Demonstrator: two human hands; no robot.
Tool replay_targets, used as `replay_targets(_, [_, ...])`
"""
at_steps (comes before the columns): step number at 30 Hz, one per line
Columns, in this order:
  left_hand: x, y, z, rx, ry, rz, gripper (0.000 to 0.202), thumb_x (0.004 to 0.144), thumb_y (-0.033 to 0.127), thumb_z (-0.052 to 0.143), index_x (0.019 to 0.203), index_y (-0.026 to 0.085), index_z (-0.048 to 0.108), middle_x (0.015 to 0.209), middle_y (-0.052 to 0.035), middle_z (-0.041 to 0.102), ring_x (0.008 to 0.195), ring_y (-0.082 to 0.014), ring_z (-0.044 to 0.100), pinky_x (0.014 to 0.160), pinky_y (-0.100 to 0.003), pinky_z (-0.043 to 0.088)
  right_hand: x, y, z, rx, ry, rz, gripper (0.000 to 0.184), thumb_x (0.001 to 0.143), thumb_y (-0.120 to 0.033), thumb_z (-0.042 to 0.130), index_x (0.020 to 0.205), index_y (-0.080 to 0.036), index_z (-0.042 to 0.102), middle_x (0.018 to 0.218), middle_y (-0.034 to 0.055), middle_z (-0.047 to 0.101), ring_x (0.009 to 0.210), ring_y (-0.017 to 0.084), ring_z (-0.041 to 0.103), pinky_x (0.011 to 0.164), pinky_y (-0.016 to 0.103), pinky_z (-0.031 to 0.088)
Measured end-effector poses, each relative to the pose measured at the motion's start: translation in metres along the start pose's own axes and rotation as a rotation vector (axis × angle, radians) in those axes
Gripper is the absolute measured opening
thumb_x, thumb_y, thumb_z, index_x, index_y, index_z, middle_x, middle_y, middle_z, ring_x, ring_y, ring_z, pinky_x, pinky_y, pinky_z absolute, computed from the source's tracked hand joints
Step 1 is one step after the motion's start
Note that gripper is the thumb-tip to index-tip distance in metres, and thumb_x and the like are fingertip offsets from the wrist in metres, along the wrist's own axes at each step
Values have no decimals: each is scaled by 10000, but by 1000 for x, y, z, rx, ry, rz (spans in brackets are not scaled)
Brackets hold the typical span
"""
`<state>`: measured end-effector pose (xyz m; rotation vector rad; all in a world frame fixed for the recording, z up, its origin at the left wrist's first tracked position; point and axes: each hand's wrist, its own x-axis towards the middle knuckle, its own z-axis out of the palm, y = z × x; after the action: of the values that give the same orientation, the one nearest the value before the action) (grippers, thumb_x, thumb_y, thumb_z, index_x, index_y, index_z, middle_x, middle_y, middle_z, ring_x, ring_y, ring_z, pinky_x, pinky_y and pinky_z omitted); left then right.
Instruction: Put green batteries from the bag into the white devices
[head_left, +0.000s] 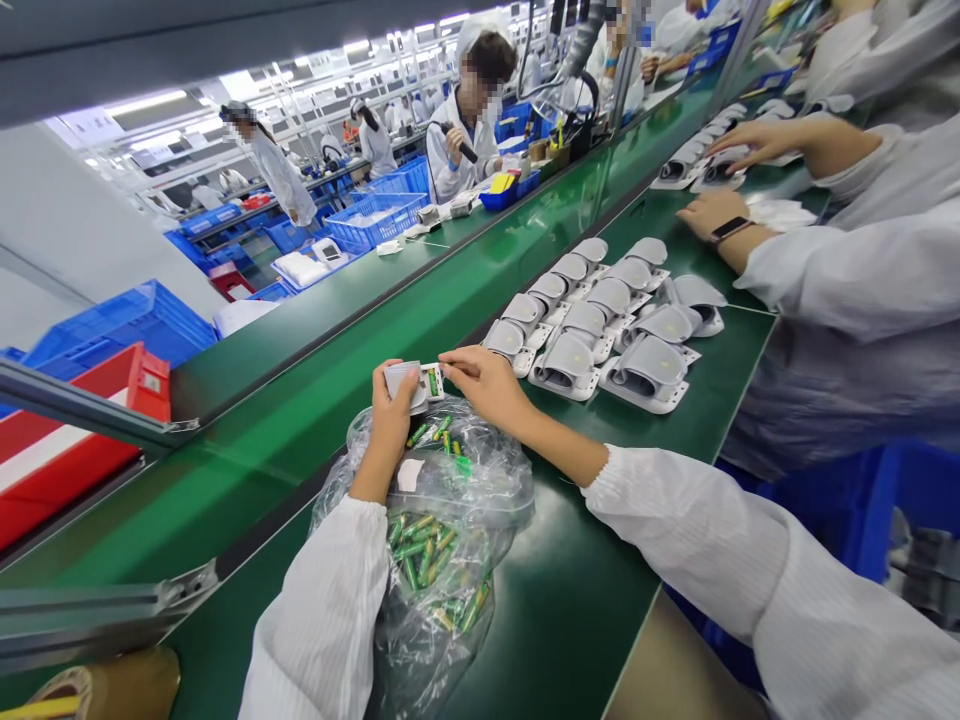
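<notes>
The bag is made of thin clear plastic, glossy and crumpled, with highlights caught in its folds. The batteries inside are jacketed in shiny green and gold. The small unit is moulded in smooth white plastic with a matt grey wrap. The cuffs are covered in matt grey fabric over white plastic housings. The desk is faced with a smooth dark-green mat of dull sheen. The sleeves are of finely ribbed white cloth. The crates are of glossy blue plastic, and the rail is of bare metal.
</notes>
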<state>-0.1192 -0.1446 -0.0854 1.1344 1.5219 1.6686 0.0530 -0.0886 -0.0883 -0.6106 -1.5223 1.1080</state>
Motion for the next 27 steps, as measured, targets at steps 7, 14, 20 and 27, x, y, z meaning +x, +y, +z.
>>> replay_targets(7, [0,-1,0,-13,-13,30,685,740,654,848,1194,217,578,998,-30,657,824,-167,643,752,-273,546,-3,-14,5,-118,25,-236,108,955,-293,711,1015,-212,748,1014,65,748,896,193,695,860,364,605])
replay_targets(14, [0,-1,1,-53,-2,18,676,740,651,848,1184,220,578,1000,-21,644,818,-154,622,751,-263,523,-6,-9,3,-297,-76,-488,101,1020,-197,595,1056,-202,689,1027,93,700,931,202,683,835,343,596])
replay_targets(20, [-2,-1,0,-53,-29,20,621,785,615,833,1195,227,575,998,-14,641,829,-147,620,774,-258,522,-9,2,5,-383,-248,-499,94,1001,-135,590,997,-198,660,976,79,688,895,202,659,811,328,549])
replay_targets(27, [-2,1,-1,-15,-42,39,580,799,602,813,1171,222,580,976,-14,646,806,-152,620,745,-258,518,-9,-2,4,-408,-226,-356,107,905,-146,732,989,-209,711,1058,93,716,1056,268,625,955,454,539])
